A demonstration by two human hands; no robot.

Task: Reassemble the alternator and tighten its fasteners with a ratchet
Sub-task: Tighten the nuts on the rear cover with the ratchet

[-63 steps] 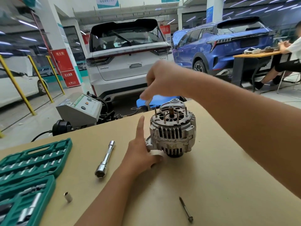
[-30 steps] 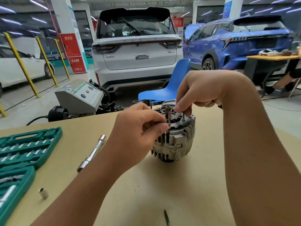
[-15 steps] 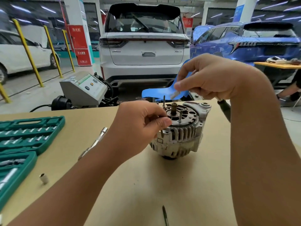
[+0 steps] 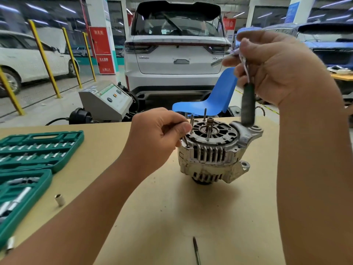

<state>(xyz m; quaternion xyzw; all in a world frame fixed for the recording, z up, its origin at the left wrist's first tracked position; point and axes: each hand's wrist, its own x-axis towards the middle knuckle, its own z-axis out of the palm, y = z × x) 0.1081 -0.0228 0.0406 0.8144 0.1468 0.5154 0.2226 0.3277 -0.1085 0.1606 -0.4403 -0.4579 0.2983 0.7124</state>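
Standing upright near the middle of the bench (image 4: 219,222), the alternator (image 4: 214,153) has its two housing halves already mated, slotted rear face turned up, with the shaft stub poking out of the centre bearing. Several long through-bolts (image 4: 205,115) are dropped into their holes but stand proud of the casting, so by my reckoning none is run down yet; the assembly looks joined but not fastened.

The left hand (image 4: 158,134) is at the near-left rim of the housing, its fingers (image 4: 184,129) pinched together on the bolt (image 4: 185,140) that leans in the corner hole, seemingly starting it by hand. The right hand (image 4: 275,67) is raised above and behind the alternator, its fingers curled round the ratchet (image 4: 248,104), whose dark handle hangs down towards the mounting ear; the head end is blurred, and I cannot tell whether a socket is fitted.

What is left seems the bulk of the fastening: seat each bolt, thread it in by hand, then go round with the ratchet. A loose socket (image 4: 59,199) lies on the bench left of the work, near the open green socket case (image 4: 38,150), and a thin dark bit (image 4: 196,249) lies at the near edge. Beyond the bench are a blue chair (image 4: 210,104), a grey machine (image 4: 105,102) and a parked white car (image 4: 177,54).
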